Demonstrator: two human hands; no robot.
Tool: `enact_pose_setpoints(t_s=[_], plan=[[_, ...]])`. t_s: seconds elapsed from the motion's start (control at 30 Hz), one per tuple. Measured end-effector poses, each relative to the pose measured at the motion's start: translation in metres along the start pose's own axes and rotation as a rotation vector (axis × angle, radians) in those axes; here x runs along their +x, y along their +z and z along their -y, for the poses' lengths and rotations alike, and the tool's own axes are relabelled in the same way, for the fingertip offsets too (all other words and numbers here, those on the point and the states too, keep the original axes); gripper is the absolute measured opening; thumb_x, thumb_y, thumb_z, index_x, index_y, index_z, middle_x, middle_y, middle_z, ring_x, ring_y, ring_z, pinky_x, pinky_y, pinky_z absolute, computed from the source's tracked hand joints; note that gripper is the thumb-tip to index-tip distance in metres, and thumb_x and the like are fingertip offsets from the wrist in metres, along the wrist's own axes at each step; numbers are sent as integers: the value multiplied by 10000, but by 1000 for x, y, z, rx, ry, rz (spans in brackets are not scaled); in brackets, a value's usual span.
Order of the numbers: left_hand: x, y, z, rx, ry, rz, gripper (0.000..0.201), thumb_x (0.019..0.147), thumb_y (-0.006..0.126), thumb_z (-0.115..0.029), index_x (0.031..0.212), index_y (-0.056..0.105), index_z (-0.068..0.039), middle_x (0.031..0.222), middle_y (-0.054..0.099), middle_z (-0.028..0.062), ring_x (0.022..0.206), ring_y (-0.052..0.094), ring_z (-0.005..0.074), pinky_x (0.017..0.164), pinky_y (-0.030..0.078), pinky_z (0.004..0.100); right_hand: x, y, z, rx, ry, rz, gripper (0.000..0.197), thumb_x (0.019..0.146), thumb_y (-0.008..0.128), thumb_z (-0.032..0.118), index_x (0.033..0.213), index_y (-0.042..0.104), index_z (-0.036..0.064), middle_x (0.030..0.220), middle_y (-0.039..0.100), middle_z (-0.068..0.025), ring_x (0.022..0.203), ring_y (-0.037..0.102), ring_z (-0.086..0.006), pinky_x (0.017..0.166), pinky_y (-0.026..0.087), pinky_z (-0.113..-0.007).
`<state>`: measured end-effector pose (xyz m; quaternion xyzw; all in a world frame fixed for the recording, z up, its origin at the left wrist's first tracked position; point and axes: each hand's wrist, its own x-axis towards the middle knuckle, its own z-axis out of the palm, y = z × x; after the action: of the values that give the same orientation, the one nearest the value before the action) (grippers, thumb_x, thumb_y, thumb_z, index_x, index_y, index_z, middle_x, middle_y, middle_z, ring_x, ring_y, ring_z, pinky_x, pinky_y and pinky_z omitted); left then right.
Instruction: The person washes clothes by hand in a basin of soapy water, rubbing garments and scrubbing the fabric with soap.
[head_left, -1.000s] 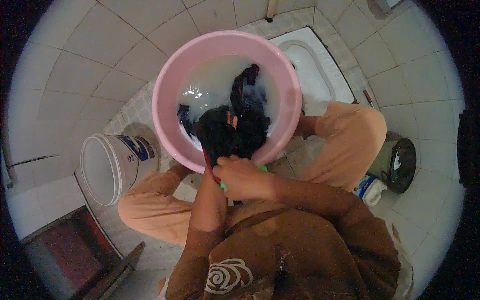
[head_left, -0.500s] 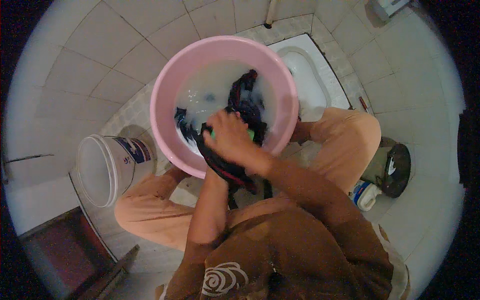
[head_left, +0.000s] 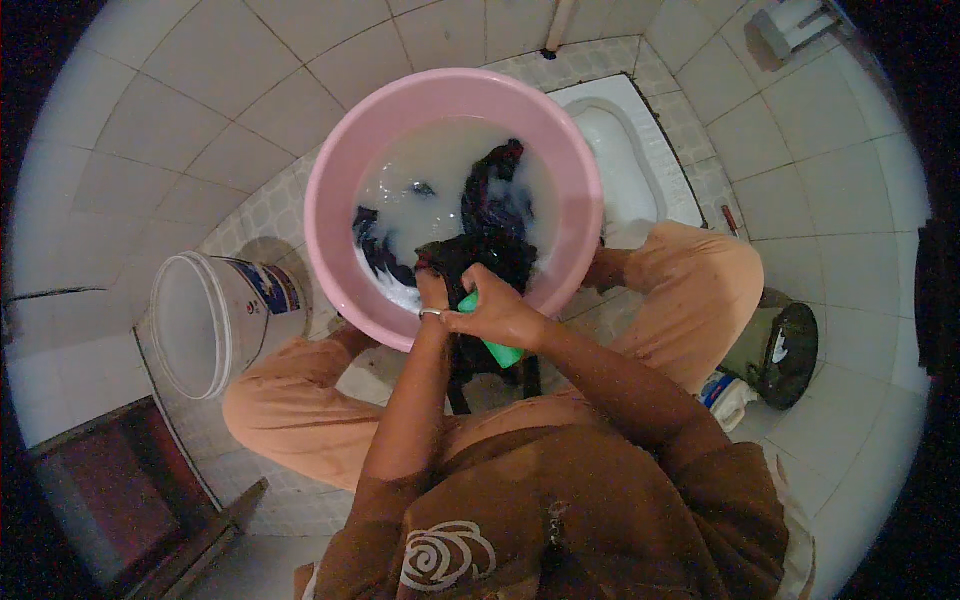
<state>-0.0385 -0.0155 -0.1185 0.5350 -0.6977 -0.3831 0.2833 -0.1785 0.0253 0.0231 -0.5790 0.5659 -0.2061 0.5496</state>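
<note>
A pink tub (head_left: 332,220) of cloudy water (head_left: 400,160) sat on tiled floor (head_left: 268,207) beyond the right grip (head_left: 498,315), wrapped round a green bar (head_left: 503,353), and left grip (head_left: 432,292), whose hold dark cloth (head_left: 485,258) hid.

Dim, grainy light glints on the water (head_left: 440,155); wall tiles (head_left: 345,45) bend toward blackened edges.

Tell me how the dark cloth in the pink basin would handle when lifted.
The dark cloth would probably sag, given its crumpled folds. Lying partly in cloudy water, it's likely heavy for its size and perhaps slippery.
</note>
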Motion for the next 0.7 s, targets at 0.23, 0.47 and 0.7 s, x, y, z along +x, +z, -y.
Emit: enact_pose_setpoints(t_s=[0.23, 0.47, 0.7], plan=[[3, -21, -50, -1287, -439, -448, 192, 749, 534, -218, 845, 603, -66, 810, 610, 79, 750, 566, 213, 689, 455, 347, 0, 2, 5, 48, -94, 154, 314, 626, 638, 196, 848, 482, 38, 792, 498, -123, 732, 493, -194, 676, 420, -327], [-25, -45, -85, -1420, -400, -312, 236, 775, 517, -241, 908, 571, -54, 852, 598, 81, 776, 556, 231, 730, 444, 347, -32, 29, 58, -383, -429, 348, 255, 653, 605, 124, 868, 495, 44, 892, 466, -171, 813, 497, -353, 683, 432, -413], [-5, -38, -140, -1554, -379, -157, 283, 800, 499, -265, 970, 540, -42, 893, 587, 83, 801, 546, 249, 772, 433, 346, 71, 27, 70, -683, -531, -390, 316, 627, 618, 158, 904, 508, 54, 957, 464, -145, 843, 480, -343, 723, 430, -438]])
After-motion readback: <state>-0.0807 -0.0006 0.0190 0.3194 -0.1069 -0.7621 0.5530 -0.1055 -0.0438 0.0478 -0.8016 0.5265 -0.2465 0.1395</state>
